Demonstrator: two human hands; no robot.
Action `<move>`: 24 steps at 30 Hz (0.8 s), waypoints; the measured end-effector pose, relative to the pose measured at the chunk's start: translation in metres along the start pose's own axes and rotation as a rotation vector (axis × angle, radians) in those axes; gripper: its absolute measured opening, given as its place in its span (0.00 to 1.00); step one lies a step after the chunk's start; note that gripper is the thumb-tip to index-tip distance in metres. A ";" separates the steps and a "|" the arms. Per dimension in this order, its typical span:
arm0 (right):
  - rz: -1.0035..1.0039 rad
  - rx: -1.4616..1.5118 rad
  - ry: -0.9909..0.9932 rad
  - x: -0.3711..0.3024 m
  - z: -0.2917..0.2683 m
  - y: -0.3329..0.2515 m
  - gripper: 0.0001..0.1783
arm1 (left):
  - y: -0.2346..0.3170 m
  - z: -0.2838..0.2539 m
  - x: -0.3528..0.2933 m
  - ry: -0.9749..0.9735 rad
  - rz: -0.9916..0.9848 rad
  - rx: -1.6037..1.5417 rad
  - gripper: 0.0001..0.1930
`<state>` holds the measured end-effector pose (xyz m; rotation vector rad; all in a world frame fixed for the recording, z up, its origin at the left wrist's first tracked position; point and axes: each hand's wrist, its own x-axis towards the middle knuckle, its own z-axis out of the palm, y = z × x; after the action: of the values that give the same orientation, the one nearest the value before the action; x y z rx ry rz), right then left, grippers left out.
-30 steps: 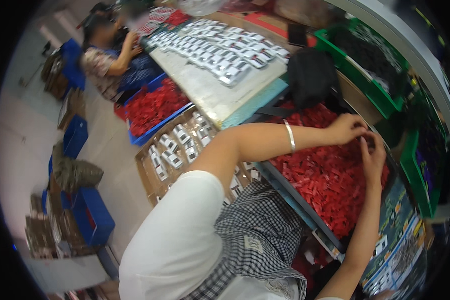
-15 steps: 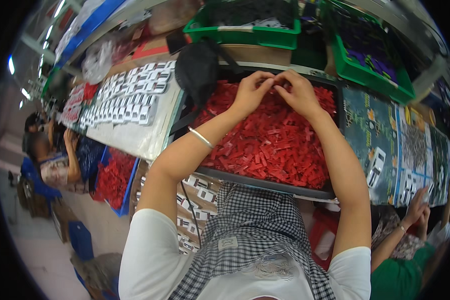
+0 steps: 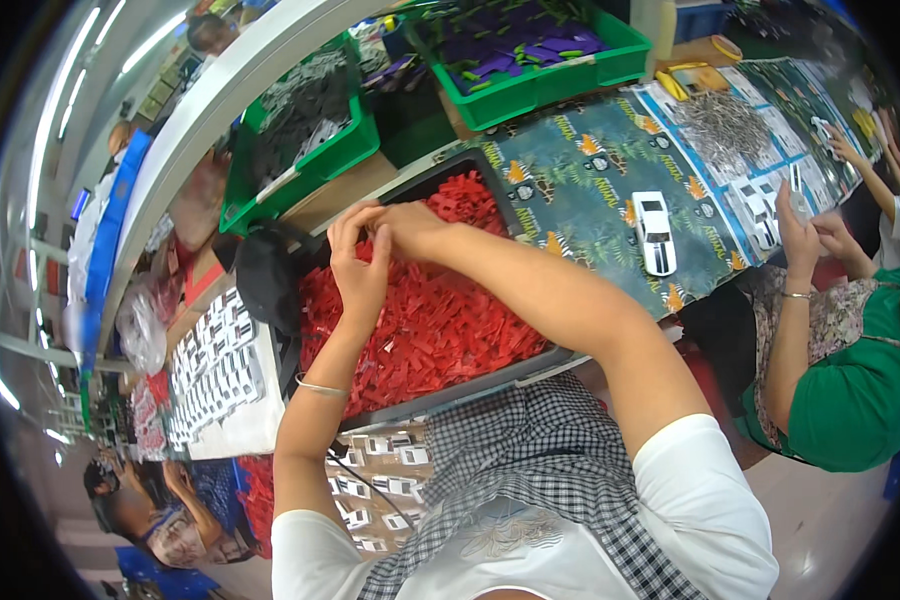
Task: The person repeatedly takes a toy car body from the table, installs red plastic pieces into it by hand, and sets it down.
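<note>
My left hand (image 3: 360, 262) and my right hand (image 3: 408, 228) meet over the far part of a black tray (image 3: 500, 195). Loose red strip-like plastic pieces (image 3: 440, 325) fill the tray. The left fingers are bent, with the thumb raised beside them, and the right fingers are closed against the left ones. Whatever sits between the fingertips is too hidden to make out. A white toy car (image 3: 654, 235) lies on the patterned mat (image 3: 580, 200) to the right of the tray.
Green bins of dark grey pieces (image 3: 305, 130) and purple-and-green pieces (image 3: 530, 50) stand behind. A dark rounded object (image 3: 268, 280) adjoins the tray. White toy car bodies (image 3: 215, 355) line the left table; more (image 3: 395, 485) lie below. A green-clad co-worker (image 3: 850, 400) works right, near metal pins (image 3: 725, 130).
The view has swung to the right, so the mat and the co-worker show more fully. My hands stay together over the tray, and the left one is now more upright.
</note>
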<state>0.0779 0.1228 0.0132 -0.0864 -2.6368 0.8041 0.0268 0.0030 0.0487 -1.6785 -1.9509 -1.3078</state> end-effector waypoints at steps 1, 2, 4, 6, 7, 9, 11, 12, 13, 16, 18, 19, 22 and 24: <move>-0.018 0.052 -0.063 -0.003 -0.006 -0.003 0.08 | 0.022 0.004 0.013 -0.044 0.119 -0.014 0.12; -0.345 -0.128 0.386 0.005 0.028 0.048 0.06 | 0.062 0.036 0.040 -0.121 0.218 -0.178 0.14; -0.306 0.079 0.374 -0.011 0.016 0.007 0.04 | 0.097 0.044 0.060 -0.248 0.378 -0.208 0.16; -0.183 0.065 0.184 -0.007 0.010 -0.002 0.03 | 0.134 0.088 0.073 -0.459 0.526 -0.319 0.21; -0.180 0.057 0.154 -0.012 0.001 0.001 0.03 | 0.151 0.121 0.074 -0.579 0.603 -0.414 0.23; -0.127 0.066 0.109 -0.007 0.004 0.000 0.04 | 0.165 0.184 0.064 -0.855 0.740 -0.484 0.33; -0.199 0.010 0.171 -0.005 0.012 0.005 0.08 | 0.164 0.229 0.047 -1.012 0.984 -0.327 0.39; -0.205 0.062 0.082 -0.009 0.002 -0.005 0.08 | 0.150 0.238 0.038 -1.095 1.090 -0.231 0.40; -0.188 0.050 0.088 -0.011 -0.004 -0.001 0.08 | 0.152 0.243 0.035 -1.201 1.196 -0.101 0.41; -0.156 0.148 0.223 -0.011 -0.010 -0.003 0.11 | 0.143 0.248 0.036 -1.096 1.251 -0.155 0.34; -0.165 0.113 0.137 -0.012 -0.010 -0.008 0.07 | 0.133 0.244 0.035 -1.008 1.245 0.003 0.30; -0.158 0.061 0.046 -0.013 -0.010 -0.013 0.06 | 0.133 0.235 0.039 -0.955 1.080 -0.062 0.29; -0.284 -0.067 0.116 -0.011 0.007 -0.003 0.05 | 0.146 0.200 0.057 -0.711 0.451 -0.604 0.26; -0.257 -0.068 0.072 -0.006 0.017 -0.005 0.05 | 0.146 0.161 0.060 -0.633 -0.126 -1.007 0.23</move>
<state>0.0776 0.1090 0.0009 0.1977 -2.5388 0.6132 0.1941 0.1529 0.0657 -2.7148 -1.7774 -2.2590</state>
